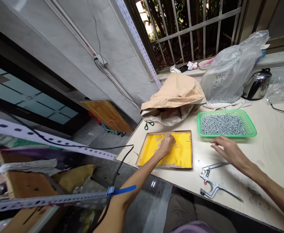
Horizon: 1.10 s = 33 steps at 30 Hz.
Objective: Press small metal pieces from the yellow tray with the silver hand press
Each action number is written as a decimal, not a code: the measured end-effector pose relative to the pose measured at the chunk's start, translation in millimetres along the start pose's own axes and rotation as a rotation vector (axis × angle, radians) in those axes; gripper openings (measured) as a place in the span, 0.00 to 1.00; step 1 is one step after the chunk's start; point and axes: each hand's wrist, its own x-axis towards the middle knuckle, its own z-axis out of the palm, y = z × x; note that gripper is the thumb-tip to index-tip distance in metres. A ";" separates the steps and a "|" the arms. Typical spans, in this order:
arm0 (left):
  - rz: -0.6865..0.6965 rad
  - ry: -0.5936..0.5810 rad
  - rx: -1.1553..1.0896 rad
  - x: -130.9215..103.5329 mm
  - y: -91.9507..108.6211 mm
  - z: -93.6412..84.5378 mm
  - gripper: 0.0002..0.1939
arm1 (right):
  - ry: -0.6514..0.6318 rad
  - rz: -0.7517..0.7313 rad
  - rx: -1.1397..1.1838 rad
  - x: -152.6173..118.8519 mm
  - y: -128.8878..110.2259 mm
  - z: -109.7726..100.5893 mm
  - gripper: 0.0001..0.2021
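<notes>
My left hand (166, 144) is over a shallow tray (192, 152) lined with yellow, its fingers curled down among small metal pins (159, 140) scattered on the lining. What its fingertips hold, if anything, is too small to make out. My right hand (225, 150) hovers above the table with its fingers stretched out and nothing in them. Just beyond it stands a green plastic basket (252, 131) filled with many small silvery metal pins (221, 124). Below the right hand, a metal hand-press plier (213, 186) lies on the table with its handles spread.
A brown paper sack (176, 90) and green-handled scissors (148, 124) lie behind the tray. A clear plastic bag (229, 74) and a steel kettle (257, 84) stand at the back right. A black cable (117, 174) hangs by my left arm near the table's left edge.
</notes>
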 end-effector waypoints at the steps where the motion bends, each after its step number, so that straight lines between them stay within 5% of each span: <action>1: -0.015 0.012 -0.055 -2.6 1.3 0.2 0.06 | -0.016 0.030 0.087 4.0 -8.1 8.7 0.12; 9: -0.254 -0.053 -0.728 -46.0 39.4 -12.1 0.12 | -0.041 0.320 0.608 44.4 -47.9 97.5 0.10; 16: -0.470 -0.119 -1.059 -57.2 51.6 -28.7 0.20 | -0.161 0.370 0.632 53.2 -52.3 122.4 0.12; 22: -0.419 0.097 -0.889 -77.7 54.4 -41.9 0.15 | -0.162 0.217 0.387 43.5 -52.0 103.5 0.10; 26: -0.397 -0.173 -0.967 -111.1 74.9 -26.2 0.17 | -0.150 0.063 0.195 4.1 -48.8 64.8 0.14; 33: -0.497 -0.581 -0.890 -134.2 111.7 25.3 0.14 | -0.143 0.137 -0.079 -103.6 -47.2 16.7 0.12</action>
